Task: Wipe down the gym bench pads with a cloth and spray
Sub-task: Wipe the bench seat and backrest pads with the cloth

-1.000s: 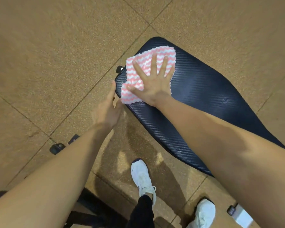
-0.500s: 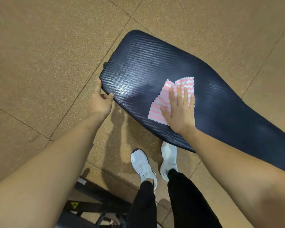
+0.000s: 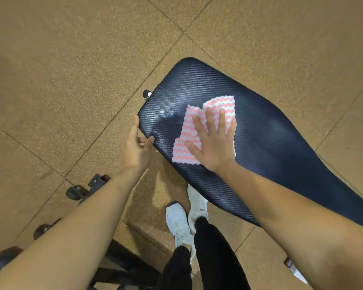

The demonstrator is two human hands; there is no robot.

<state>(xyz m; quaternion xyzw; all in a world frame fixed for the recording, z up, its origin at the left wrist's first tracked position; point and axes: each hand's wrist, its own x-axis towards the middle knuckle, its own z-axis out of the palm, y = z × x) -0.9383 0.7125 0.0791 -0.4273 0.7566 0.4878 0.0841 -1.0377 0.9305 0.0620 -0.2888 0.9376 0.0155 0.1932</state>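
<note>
1. Head view: our pink-and-white wavy-striped cloth (image 3: 211, 105) has slid back toward the rounded end of the dark blue textured vinyl bench pad (image 3: 270, 143); we judge the wiping is mid-stroke.
2. Our right hand (image 3: 213, 143) presses the cloth flat, fingers spread; our left hand (image 3: 135, 147) grips the pad's near edge.

Cloth (image 3: 205, 122) on pad (image 3: 270, 143), shoes (image 3: 179, 222) below.

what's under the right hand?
The cloth, pressed flat on the pad by the right hand. Cloth shows around the fingers; the part beneath the palm is covered.
</note>
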